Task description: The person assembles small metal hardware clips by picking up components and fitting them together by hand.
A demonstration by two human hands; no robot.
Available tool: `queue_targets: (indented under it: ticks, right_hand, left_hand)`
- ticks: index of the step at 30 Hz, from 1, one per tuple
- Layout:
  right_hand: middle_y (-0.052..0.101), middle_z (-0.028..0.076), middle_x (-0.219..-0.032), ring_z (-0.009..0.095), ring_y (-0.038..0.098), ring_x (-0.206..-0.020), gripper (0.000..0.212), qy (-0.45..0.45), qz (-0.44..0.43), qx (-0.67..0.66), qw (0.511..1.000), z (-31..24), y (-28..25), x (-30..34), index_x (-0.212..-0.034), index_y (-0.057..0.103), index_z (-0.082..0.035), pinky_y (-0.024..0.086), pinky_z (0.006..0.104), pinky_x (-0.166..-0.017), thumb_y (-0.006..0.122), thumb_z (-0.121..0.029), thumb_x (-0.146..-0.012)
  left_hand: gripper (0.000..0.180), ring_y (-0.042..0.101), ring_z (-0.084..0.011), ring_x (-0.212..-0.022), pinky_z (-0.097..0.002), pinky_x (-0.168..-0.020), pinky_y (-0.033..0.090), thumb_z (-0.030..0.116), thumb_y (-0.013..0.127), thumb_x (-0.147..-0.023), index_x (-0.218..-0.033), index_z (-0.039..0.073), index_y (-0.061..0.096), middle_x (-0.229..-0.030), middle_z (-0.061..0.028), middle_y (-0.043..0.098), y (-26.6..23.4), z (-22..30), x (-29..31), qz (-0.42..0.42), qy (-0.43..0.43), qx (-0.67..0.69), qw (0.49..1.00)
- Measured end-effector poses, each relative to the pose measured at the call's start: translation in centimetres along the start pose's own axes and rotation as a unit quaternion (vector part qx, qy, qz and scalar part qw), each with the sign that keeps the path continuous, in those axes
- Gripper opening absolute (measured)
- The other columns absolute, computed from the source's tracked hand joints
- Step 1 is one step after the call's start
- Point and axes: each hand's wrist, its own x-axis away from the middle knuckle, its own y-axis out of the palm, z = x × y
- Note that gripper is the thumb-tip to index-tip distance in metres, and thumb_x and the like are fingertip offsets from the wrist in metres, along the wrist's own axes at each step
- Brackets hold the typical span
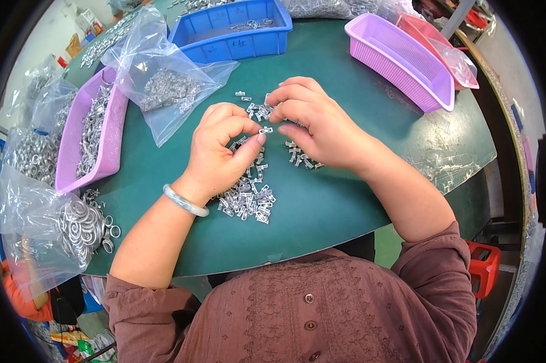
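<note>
Now, left hand (217, 140) in a pinch on metal piece (266, 130), right hand (321, 124) loosely uncurled nearby.

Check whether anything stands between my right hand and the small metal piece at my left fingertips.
Nothing visible does: only a narrow gap separates the right hand from the metal piece that the left hand pinches.

Your brown cloth blouse (273, 320) has tonal floral embroidery; your round bangle (185, 201) is pale blue-grey. You have small silver metal pieces (247, 202) on a green table (321, 212), a blue plastic tub (243, 46) far, lilac plastic baskets (389, 74) left and right.
</note>
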Motion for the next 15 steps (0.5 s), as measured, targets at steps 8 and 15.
queue_targets:
  ticks: [8,15]
  right_hand:
    - [0.061,0.010,-0.117,0.033,0.046,-0.121,0.007,0.012,-0.120,0.099,0.988,0.62,-0.23,1.05,-0.082,0.072,-0.007,0.037,0.0450,-0.100,0.065,-0.007,-0.078]
    - [0.061,0.010,-0.119,0.031,0.046,-0.121,0.009,0.029,-0.145,0.067,0.987,0.28,-0.56,0.46,-0.084,0.072,-0.008,0.036,0.0454,-0.101,0.064,-0.009,-0.080]
  left_hand:
    - [0.023,0.053,-0.0223,-0.078,-0.0360,-0.077,0.039,0.010,0.069,-0.064,-0.056,0.008,0.047,-0.076,-0.0034,0.055,-0.45,-0.47,0.15,-0.041,-0.002,-0.036,0.999]
    - [0.020,0.054,-0.0234,-0.081,-0.0366,-0.080,0.039,0.011,0.069,-0.066,-0.059,0.008,0.051,-0.078,-0.0040,0.056,-0.17,-0.18,0.21,-0.055,-0.032,-0.019,0.998]
